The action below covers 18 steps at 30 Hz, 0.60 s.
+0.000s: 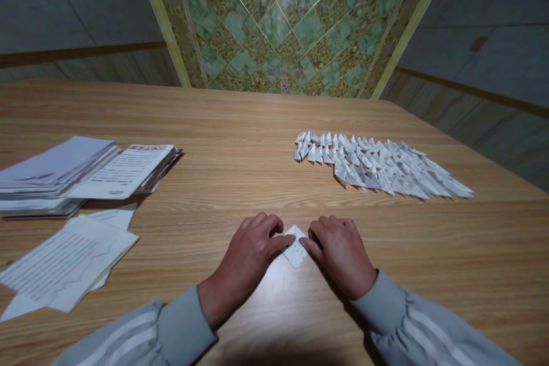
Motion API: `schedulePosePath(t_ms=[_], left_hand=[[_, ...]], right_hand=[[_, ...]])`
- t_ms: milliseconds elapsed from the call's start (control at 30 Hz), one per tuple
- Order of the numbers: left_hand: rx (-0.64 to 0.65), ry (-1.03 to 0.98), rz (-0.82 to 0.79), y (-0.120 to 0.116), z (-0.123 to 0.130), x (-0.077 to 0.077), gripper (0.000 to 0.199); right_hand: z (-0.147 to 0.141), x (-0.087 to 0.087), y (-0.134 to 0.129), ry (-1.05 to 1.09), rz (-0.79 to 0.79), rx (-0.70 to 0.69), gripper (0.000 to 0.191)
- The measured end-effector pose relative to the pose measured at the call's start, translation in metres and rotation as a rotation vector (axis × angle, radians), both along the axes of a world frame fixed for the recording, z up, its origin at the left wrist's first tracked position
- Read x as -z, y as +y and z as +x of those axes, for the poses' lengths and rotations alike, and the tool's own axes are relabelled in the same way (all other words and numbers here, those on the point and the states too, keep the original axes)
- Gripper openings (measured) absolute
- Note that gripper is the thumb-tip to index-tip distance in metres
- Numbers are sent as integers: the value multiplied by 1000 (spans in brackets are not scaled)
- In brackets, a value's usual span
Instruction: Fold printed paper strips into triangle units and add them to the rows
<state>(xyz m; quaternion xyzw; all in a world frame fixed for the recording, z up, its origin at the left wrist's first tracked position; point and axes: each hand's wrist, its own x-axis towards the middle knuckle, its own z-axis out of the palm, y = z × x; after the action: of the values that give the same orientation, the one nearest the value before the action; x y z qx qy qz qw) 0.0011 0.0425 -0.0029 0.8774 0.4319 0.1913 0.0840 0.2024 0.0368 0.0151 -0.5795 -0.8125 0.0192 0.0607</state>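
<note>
A small diamond of folded white paper (294, 255) with printing on it lies on the table between my hands. My left hand (253, 243) has its thumb on the paper's left side, its fingers curled in. From the other side, my right hand (341, 249) presses its thumb on the paper's right corner, fingers also curled. Both hands are closed about the paper's edges, and those edges are partly hidden under the thumbs. Beyond my right hand, rows of folded paper triangles (373, 163) stand packed against each other.
To the left lie stacked papers and booklets (124, 168), with loose lined sheets (72, 257) in front of them. All rest on a wood-grain table (223, 126). A green patterned tile wall (283, 23) rises past its far edge.
</note>
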Motion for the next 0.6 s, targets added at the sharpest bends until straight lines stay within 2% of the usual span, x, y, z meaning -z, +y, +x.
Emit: schedulePosePath(t_ms=[167, 300, 433, 600], left_hand=[[-16, -15, -4, 0, -1, 2, 15], [-22, -38, -23, 0, 0, 0, 13], [-47, -54, -45, -1, 2, -1, 11], [-10, -49, 20, 0, 1, 5, 14]], right_hand=[[12, -5, 6, 60, -75, 0, 16], [21, -5, 10, 214, -128, 17, 17], [17, 0, 9, 336, -101, 51, 21], [9, 3, 2, 311, -83, 89, 16]])
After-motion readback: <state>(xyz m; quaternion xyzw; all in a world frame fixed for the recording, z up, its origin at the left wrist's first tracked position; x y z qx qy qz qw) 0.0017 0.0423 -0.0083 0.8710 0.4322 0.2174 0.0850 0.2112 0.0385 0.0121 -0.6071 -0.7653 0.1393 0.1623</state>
